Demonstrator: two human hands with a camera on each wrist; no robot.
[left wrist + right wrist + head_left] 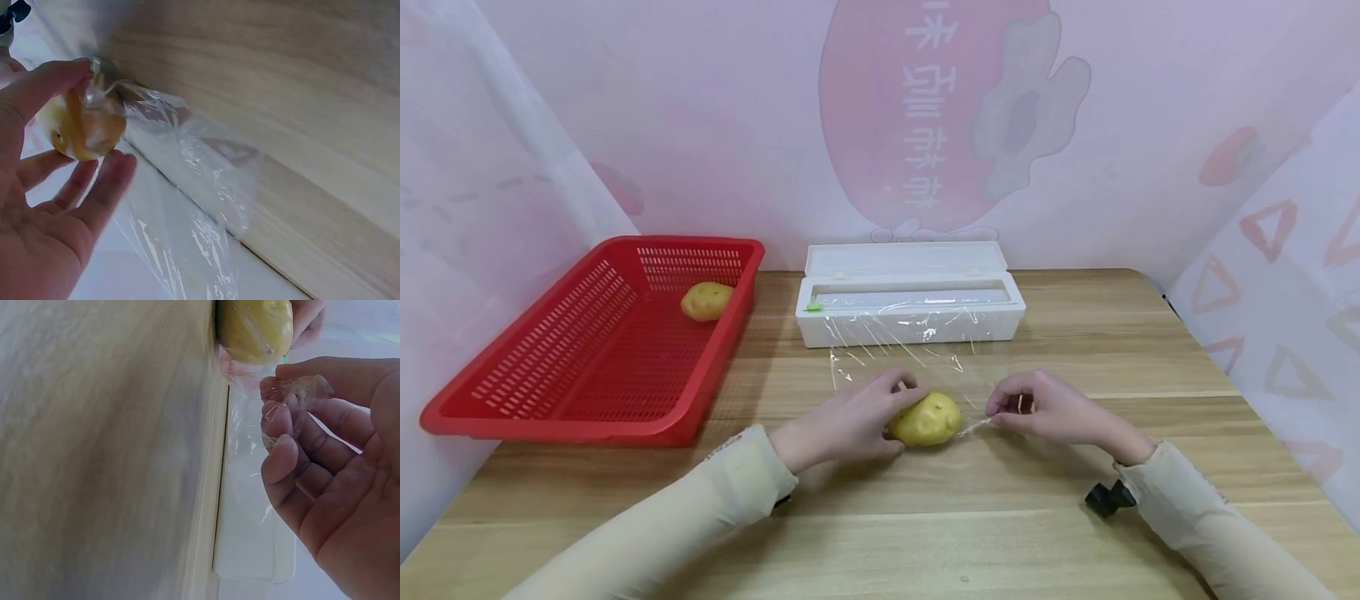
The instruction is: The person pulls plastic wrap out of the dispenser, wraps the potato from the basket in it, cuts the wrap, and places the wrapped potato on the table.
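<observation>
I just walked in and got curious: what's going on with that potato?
A person's left hand holds a yellow potato, and the right hand pinches an edge of clear plastic film. The film stretches from the open white box to the potato and hasn't been cut off yet. Another potato lies in the red basket.

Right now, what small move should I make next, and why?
Perhaps fold the film over the potato with your right hand: it pinches some film beside the potato, your left hand holds the potato, and film reaches back to the box.
</observation>
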